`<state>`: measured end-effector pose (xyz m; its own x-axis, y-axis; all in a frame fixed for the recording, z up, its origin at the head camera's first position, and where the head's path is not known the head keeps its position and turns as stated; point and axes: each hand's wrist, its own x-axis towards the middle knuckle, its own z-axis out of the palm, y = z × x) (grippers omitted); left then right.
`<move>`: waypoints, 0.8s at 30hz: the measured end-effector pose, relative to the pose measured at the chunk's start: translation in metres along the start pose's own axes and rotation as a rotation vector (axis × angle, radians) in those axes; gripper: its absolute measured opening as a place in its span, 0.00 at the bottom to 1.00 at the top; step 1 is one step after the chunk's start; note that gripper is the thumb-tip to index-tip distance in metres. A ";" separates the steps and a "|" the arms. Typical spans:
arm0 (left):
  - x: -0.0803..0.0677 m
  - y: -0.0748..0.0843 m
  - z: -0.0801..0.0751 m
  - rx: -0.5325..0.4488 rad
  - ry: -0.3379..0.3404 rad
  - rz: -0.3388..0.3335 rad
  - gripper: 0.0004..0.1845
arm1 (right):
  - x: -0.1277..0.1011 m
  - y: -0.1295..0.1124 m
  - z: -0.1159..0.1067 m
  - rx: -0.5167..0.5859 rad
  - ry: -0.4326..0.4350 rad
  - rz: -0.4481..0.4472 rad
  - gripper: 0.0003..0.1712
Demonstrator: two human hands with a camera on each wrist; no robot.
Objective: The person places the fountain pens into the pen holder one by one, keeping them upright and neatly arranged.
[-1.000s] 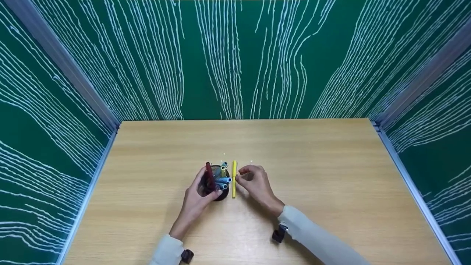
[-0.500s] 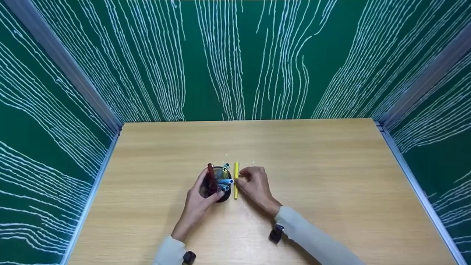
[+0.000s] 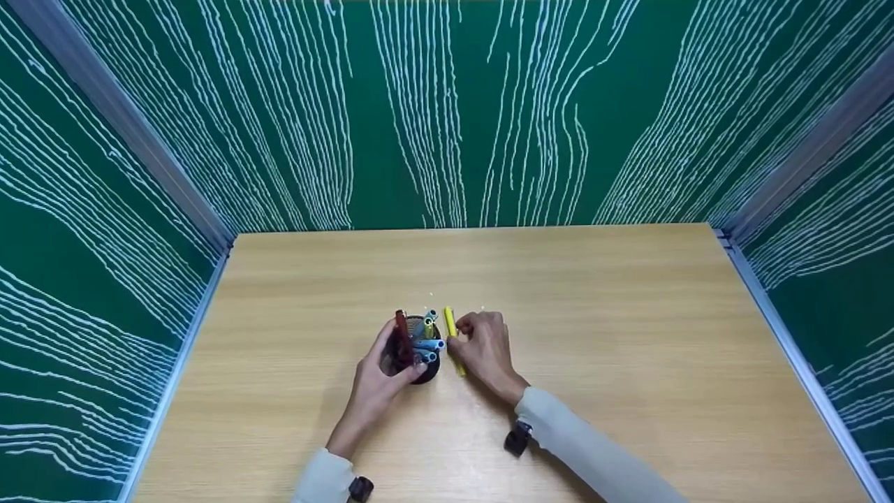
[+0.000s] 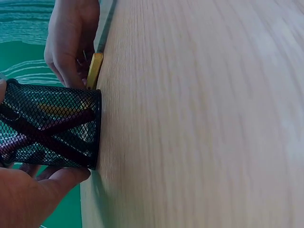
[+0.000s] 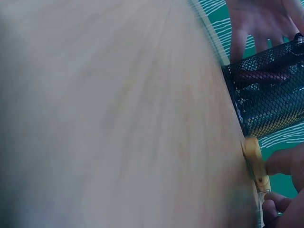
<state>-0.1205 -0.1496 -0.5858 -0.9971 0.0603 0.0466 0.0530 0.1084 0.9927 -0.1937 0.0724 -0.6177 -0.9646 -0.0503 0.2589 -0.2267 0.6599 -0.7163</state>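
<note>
My left hand (image 3: 376, 381) is wrapped around a black mesh pen cup (image 3: 429, 374) that stands upright on the wooden table. Inside it lean a dark red marker (image 3: 403, 337), a light blue marker (image 3: 427, 344) and several others. Just right of the cup, my right hand (image 3: 489, 353) pinches a yellow marker (image 3: 449, 320) between thumb and fingers. The marker lies slanted, partly hidden by those fingers. In the left wrist view, the yellow marker (image 4: 95, 71) shows close beside the cup's base; the right wrist view has the marker (image 5: 254, 162) low against the tabletop.
The wooden tabletop (image 3: 594, 279) extends around both hands. Green panels (image 3: 482, 112) with white wavy lines stand at the back and sides, joined by metal posts (image 3: 129, 112). A few tiny white specks (image 3: 431, 294) lie behind the cup.
The yellow marker has turned from straight to slanted, its near end swinging right, as my right fingers close on it. My left hand and the cup have stayed in place.
</note>
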 end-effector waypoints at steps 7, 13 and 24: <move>-0.001 0.001 0.001 0.000 0.000 -0.012 0.53 | -0.002 0.007 -0.010 0.003 -0.009 -0.009 0.10; -0.001 0.001 0.000 -0.003 -0.001 -0.019 0.53 | -0.009 0.015 -0.023 -0.019 -0.035 -0.010 0.09; -0.002 0.001 0.000 0.005 -0.001 -0.034 0.53 | -0.031 0.030 -0.053 0.004 -0.057 -0.029 0.07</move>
<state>-0.1189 -0.1498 -0.5845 -0.9983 0.0572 0.0125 0.0191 0.1155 0.9931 -0.1638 0.1332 -0.6130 -0.9637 -0.1118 0.2426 -0.2552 0.6543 -0.7119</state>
